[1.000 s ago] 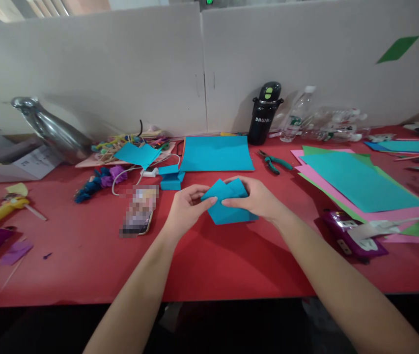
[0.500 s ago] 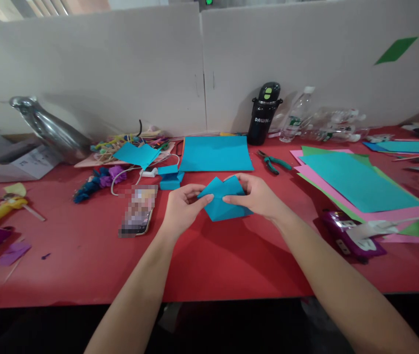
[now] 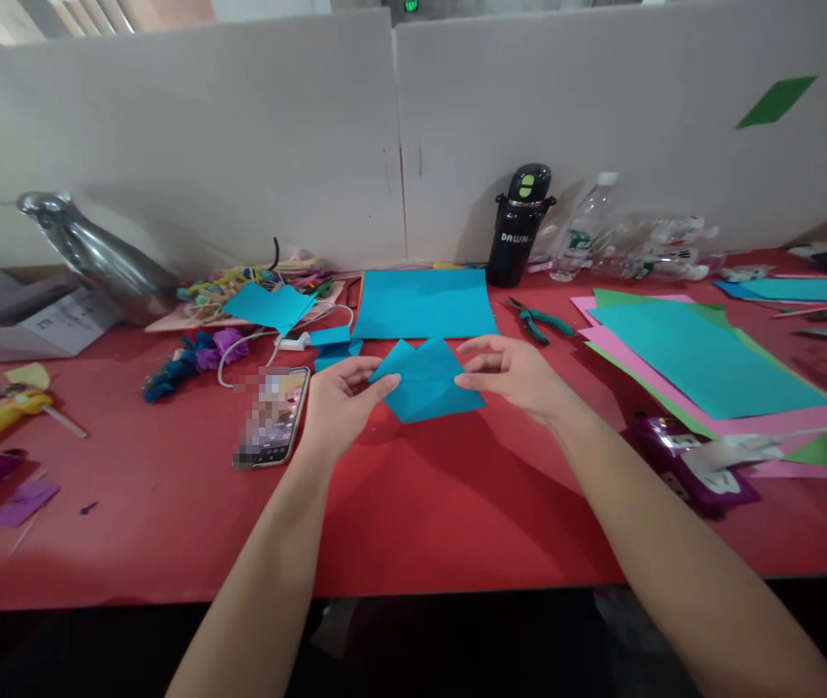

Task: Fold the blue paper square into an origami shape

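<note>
red table point(image 3: 463, 543) across the whole view, white panel point(image 3: 238, 126) standing along its back. paper pile point(image 3: 704, 359) at right: blue sheet on top, pink and green edges sticking out. metal jug point(image 3: 104, 257) at back left, leaning. blue stack point(image 3: 424, 302) flat at back centre, black flask point(image 3: 513, 237) upright just beside its right back corner. purple power strip point(image 3: 696, 465) near the right arm, white plug in it.

left hand point(image 3: 340, 402): thumb on the front, fingers curled behind, pinching the left corner of the folded paper point(image 3: 424, 388). right hand point(image 3: 519, 378): thumb tip at the paper's right edge, forefinger apart from thumb, fingers bent; can't tell if it grips. folded paper sits between both hands, in front of blue stack, two points up with a notch between. phone point(image 3: 286, 417) just left of left hand, screen up, partly pixelated. pliers point(image 3: 540, 323) behind right hand, lying on table.
</note>
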{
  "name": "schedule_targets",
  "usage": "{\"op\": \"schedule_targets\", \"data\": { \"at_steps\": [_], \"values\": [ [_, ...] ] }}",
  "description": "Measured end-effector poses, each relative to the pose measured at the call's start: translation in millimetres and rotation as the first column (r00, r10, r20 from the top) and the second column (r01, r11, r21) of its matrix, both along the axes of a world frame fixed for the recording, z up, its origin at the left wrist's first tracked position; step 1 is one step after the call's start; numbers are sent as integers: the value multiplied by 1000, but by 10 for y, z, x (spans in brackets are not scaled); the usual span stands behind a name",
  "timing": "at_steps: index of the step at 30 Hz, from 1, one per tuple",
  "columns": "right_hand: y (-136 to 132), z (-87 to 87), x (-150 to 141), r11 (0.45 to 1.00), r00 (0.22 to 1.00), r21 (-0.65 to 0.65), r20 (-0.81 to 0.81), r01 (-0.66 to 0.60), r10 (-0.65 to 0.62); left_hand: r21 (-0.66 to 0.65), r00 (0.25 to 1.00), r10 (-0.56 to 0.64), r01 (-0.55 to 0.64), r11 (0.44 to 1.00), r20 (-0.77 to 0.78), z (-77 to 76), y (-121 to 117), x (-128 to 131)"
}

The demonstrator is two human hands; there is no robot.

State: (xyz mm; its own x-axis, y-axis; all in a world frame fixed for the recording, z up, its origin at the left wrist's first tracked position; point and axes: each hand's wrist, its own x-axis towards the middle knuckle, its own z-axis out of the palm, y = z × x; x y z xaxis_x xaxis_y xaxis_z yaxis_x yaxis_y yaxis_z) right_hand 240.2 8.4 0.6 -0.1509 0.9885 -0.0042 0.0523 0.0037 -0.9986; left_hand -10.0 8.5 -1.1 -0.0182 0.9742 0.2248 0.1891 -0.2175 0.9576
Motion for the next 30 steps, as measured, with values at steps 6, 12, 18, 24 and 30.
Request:
{"op": "schedule_targets", "data": {
  "at_steps": [6, 12, 18, 24, 30],
  "values": [
    [-14, 41, 30, 998, 999, 39, 13, -43, 43, 14, 998, 18, -19, 1000, 58, -29, 42, -53],
    [-58, 54, -58, 988, 986, 16, -50, -157, 157, -19, 993, -104, 106, 994, 62, -1, -9, 20],
    [-116, 71, -160, 990, 990, 22, 31, -140, 139, -11, 970, -240, 240, 971, 44, -66, -64, 148],
    [-76, 45, -111, 990, 990, 3, -7, -142, 142, -35, 986, -165, 166, 985, 34, -25, -48, 108],
    [-9, -10, -10, 998, 997, 68, 75, 12, -17, -25, 999, -33, 34, 999, 36, 15, -12, 21]
  ]
}}
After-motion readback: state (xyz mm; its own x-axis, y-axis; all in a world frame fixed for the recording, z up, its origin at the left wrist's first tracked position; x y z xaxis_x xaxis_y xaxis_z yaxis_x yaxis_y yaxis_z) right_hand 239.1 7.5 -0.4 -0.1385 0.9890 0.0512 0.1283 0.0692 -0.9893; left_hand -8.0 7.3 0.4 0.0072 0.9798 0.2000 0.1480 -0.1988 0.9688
